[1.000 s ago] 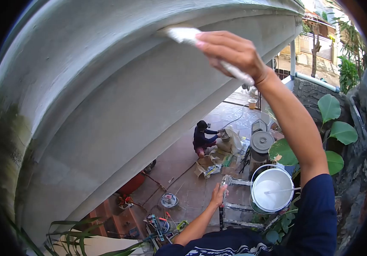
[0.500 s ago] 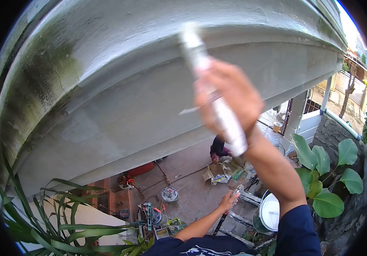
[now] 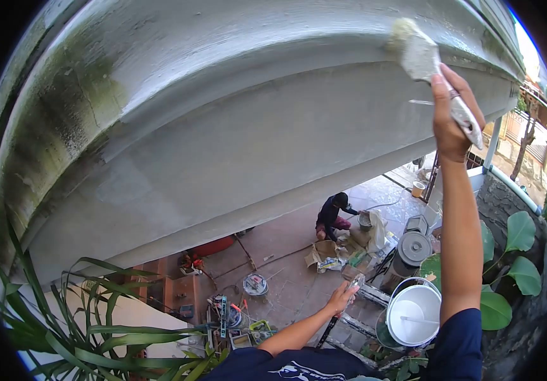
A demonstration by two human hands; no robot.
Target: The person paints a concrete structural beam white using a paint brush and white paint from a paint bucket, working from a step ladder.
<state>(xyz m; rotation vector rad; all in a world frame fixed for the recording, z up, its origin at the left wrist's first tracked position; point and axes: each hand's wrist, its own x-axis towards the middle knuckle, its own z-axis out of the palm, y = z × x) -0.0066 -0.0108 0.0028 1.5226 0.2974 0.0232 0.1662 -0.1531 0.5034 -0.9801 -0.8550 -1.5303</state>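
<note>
My right hand [image 3: 456,120] is wrapped round the handle of a wide paint brush [image 3: 419,58] at the upper right. The whitish bristles touch or nearly touch the curved upper moulding of a grey concrete fascia [image 3: 248,140]. Lower down, my left hand [image 3: 342,298] grips the top of a ladder [image 3: 356,325] at its rail. A white bucket [image 3: 413,315] with pale liquid and a thin stick inside hangs or stands to the right of the ladder, below my right arm. Dark stains mark the left end of the moulding.
Far below, a person [image 3: 334,216] crouches on the tiled floor beside sacks and a small bucket. Tools and another bucket [image 3: 255,284] lie lower left. Long leaves [image 3: 121,346] rise at the left; broad leaves [image 3: 520,232] and a rough wall stand at the right.
My right hand and the brush have moved right along the moulding, and the arm is more upright. The crouching person and the bucket's inside show more fully. My left hand has stayed in place.
</note>
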